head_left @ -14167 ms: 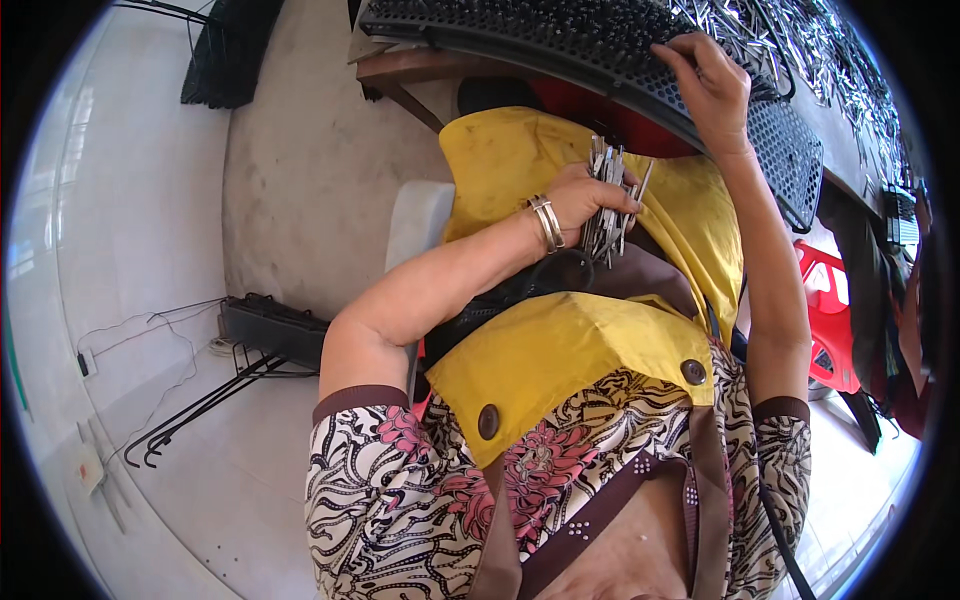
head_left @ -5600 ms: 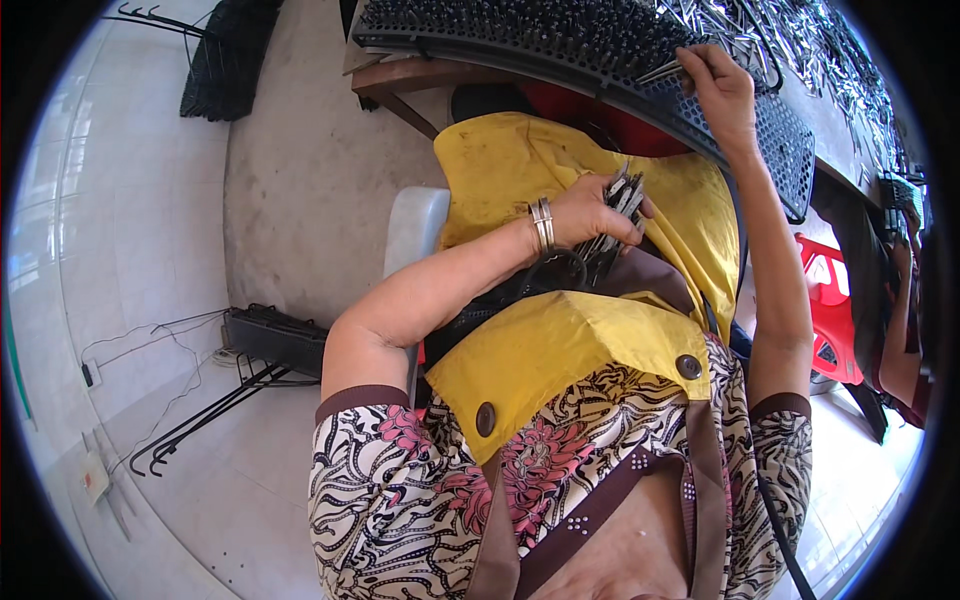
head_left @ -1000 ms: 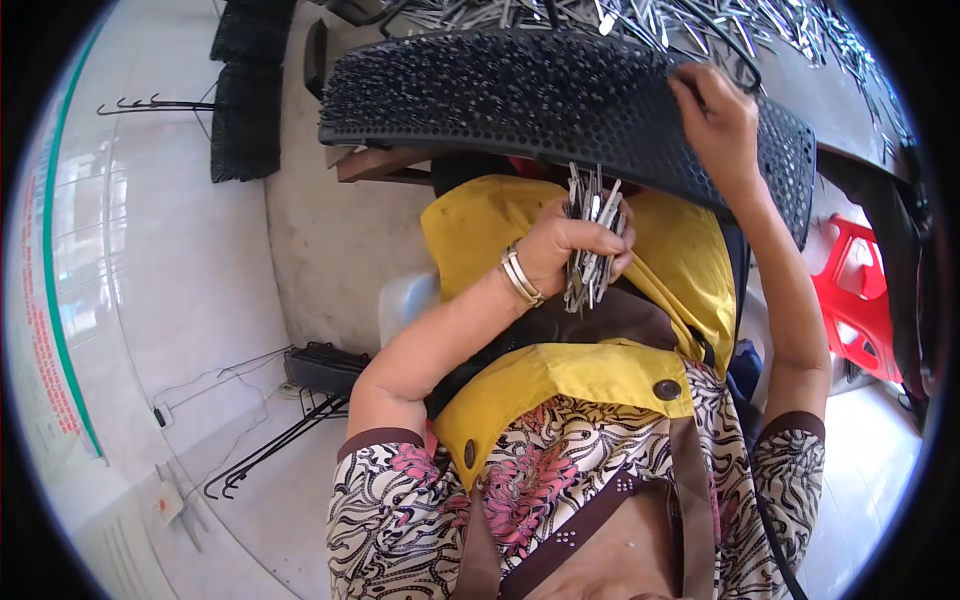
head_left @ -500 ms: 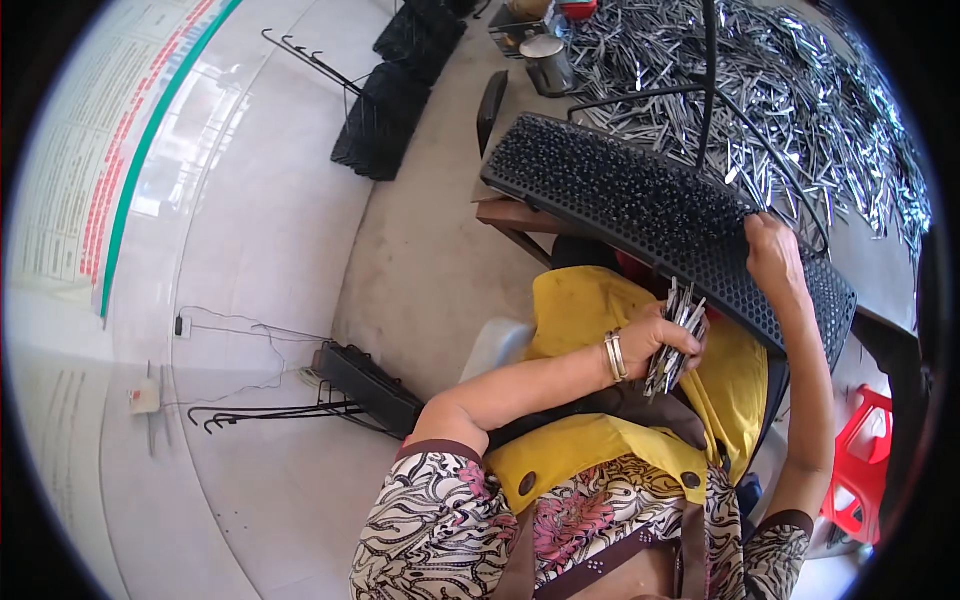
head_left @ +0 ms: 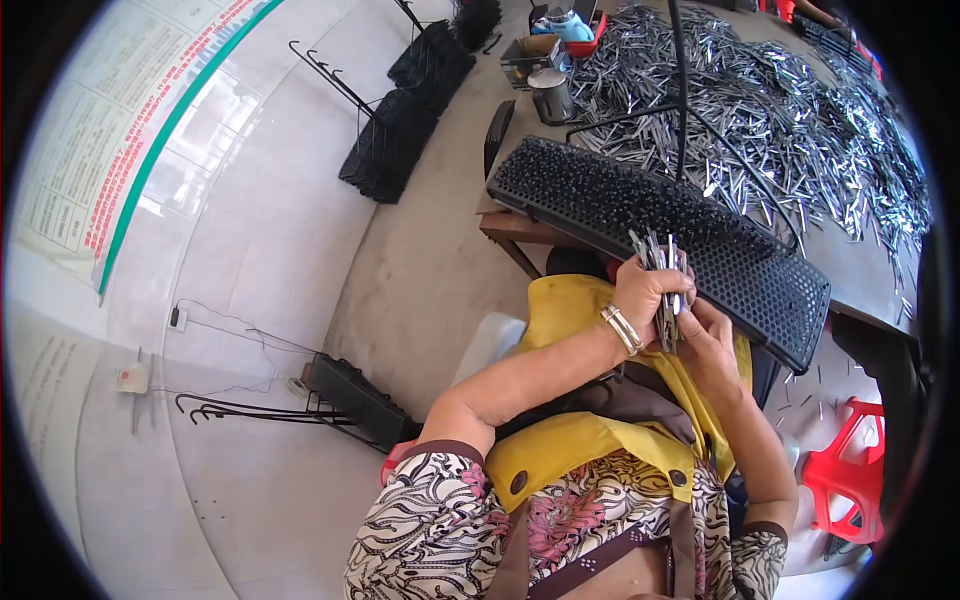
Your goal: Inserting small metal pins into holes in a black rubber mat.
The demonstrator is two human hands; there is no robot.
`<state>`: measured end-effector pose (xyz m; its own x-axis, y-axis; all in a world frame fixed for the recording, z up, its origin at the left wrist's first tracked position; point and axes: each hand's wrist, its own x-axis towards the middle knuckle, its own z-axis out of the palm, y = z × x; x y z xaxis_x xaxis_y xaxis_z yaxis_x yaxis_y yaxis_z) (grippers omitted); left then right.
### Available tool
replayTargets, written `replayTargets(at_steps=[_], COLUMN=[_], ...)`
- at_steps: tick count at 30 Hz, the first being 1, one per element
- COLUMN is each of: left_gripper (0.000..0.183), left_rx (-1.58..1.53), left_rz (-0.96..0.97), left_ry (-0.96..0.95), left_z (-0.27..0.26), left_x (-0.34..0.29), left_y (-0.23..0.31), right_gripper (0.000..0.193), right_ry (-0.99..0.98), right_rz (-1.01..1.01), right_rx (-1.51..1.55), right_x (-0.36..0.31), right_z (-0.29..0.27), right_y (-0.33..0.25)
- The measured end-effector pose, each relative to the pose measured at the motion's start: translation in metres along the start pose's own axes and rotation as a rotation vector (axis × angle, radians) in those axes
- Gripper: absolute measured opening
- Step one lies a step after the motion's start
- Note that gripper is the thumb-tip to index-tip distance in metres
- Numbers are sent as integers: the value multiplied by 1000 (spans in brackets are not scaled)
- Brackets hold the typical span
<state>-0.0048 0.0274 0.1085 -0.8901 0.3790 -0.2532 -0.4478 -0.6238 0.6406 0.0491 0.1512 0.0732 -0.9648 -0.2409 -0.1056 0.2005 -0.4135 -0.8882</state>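
left hand [head_left: 638, 292] closed round the middle of a bundle of metal strips [head_left: 656, 252]; right hand [head_left: 712, 348] with fingertips at its lower end, cannot tell if pinching. strips look stiff, smooth, not fragile; singly light, weightier bunched, likely to slide lengthwise; mid-length seems the best hold. counts: one bundle, strips overlap too much to number; one perforated black tray [head_left: 775, 300] just beyond both hands; one loose heap [head_left: 730, 110] farther past; one red stool [head_left: 826, 472] right of right hand.

Left hand [head_left: 645, 298] partly hides metal strips [head_left: 660, 256]; right hand's [head_left: 710, 345] grip is unclear.
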Motion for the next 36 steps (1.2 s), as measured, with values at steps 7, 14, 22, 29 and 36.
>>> replayTargets(at_steps=[7, 14, 22, 29, 36], left_gripper=[32, 35, 38, 38, 26], left_rx=[207, 431, 484, 460, 324], left_rz=[294, 394, 163, 56, 29], left_ry=[105, 107, -16, -161, 10], left_z=[6, 4, -2, -16, -9], left_x=[-7, 5, 1, 9, 19], left_y=[-9, -32, -27, -31, -39], right_gripper=[32, 22, 30, 55, 41], right_ry=[-103, -11, 82, 196, 149], right_rz=[153, 335, 392, 516, 498], right_rx=[127, 164, 184, 243, 206], right_x=[-10, -7, -3, 3, 1], right_z=[23, 9, 5, -3, -16], right_y=[-31, -28, -26, -18, -13])
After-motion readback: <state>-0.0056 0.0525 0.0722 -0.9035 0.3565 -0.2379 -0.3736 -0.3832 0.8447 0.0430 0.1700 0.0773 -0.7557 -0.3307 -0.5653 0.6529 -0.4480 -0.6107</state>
